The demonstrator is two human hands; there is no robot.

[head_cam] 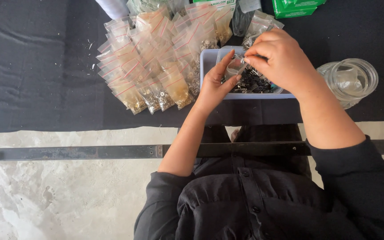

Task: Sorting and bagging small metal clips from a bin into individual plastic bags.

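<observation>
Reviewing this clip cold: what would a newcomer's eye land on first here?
First, the heap of small clear zip bags with red seal lines, spread over the black table cloth left of centre. Next, the two hands meeting over a pale blue tray of small dark metal parts: the left hand holds a small clear bag open while the right hand pinches something at its mouth. A clear glass jar lies at the right.
</observation>
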